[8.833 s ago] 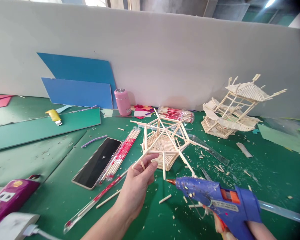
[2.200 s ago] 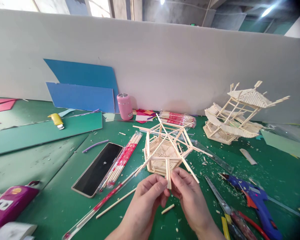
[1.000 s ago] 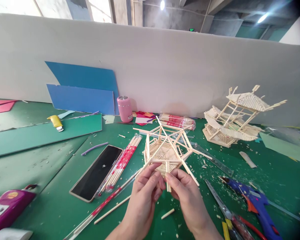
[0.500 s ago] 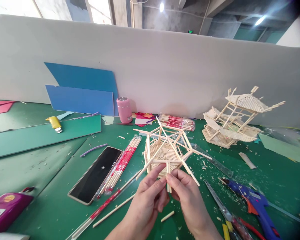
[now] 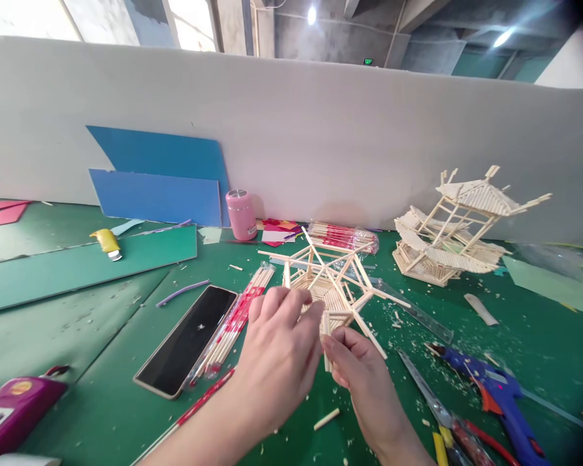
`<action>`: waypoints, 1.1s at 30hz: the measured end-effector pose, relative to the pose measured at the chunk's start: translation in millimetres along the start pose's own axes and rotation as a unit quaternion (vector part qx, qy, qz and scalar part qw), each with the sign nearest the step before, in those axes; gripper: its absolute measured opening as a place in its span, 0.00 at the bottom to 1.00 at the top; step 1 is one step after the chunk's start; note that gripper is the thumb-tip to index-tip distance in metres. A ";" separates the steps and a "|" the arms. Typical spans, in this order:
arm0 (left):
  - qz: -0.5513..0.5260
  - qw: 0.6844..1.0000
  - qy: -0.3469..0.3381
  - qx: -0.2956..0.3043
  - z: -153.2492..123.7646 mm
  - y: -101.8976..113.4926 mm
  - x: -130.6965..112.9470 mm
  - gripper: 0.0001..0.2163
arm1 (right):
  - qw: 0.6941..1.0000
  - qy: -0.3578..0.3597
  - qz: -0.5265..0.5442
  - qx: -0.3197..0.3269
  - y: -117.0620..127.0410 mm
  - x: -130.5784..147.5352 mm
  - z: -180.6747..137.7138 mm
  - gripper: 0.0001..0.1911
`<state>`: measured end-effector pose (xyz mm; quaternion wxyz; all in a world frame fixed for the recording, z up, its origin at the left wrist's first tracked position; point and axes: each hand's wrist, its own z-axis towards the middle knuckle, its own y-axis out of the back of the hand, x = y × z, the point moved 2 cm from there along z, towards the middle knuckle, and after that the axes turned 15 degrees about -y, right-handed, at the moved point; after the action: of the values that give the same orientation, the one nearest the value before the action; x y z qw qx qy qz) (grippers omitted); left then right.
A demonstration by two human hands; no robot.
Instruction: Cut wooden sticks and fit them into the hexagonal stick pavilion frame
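A hexagonal frame of pale wooden sticks (image 5: 337, 278) stands on the green table (image 5: 102, 388) in front of me. My left hand (image 5: 276, 353) curls over its near left side, fingers bent around the sticks and hiding that part. My right hand (image 5: 352, 362) pinches a short upright post (image 5: 326, 330) at the frame's near edge between thumb and fingertips. A short cut stick (image 5: 326, 419) lies loose on the table below the hands.
A blue glue gun (image 5: 490, 395), scissors (image 5: 437, 414) and a clear ruler (image 5: 412, 307) lie to the right. A phone (image 5: 187, 340) and packs of sticks (image 5: 236, 317) lie to the left. A finished stick pavilion (image 5: 459, 226), a pink cup (image 5: 240, 215) and blue boards (image 5: 160, 175) stand by the wall.
Earlier my right hand held the glue gun; it now lies on the table. Since half a second ago my left hand rose from the post to cover the frame's near left side.
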<state>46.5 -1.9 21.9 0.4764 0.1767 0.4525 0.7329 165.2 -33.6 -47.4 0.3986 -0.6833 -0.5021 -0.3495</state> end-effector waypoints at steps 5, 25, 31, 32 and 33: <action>-0.004 0.980 -0.020 0.196 22.1 0.1 11.5 0.10 | 1.000 0.002 -0.002 0.004 1.5 -0.1 1.2 0.15; -0.066 0.970 -0.051 0.230 27.1 2.7 13.5 0.14 | 1.000 0.012 0.029 -0.004 -1.3 4.5 1.3 0.16; -0.058 0.971 -0.047 0.226 25.2 -1.7 14.4 0.13 | 1.000 0.005 0.024 -0.008 -1.6 2.7 -0.1 0.15; -0.057 0.971 -0.047 0.225 25.1 -1.9 14.3 0.13 | 1.000 0.005 0.023 -0.010 -1.6 2.7 -0.3 0.16; -0.058 0.972 -0.048 0.223 25.1 -1.9 14.1 0.13 | 1.000 0.005 0.022 -0.012 -1.7 2.8 -0.5 0.16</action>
<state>58.1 22.9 31.2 0.4879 0.2870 0.5906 0.5751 164.3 -32.5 -44.4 0.4004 -0.6970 -0.4806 -0.3506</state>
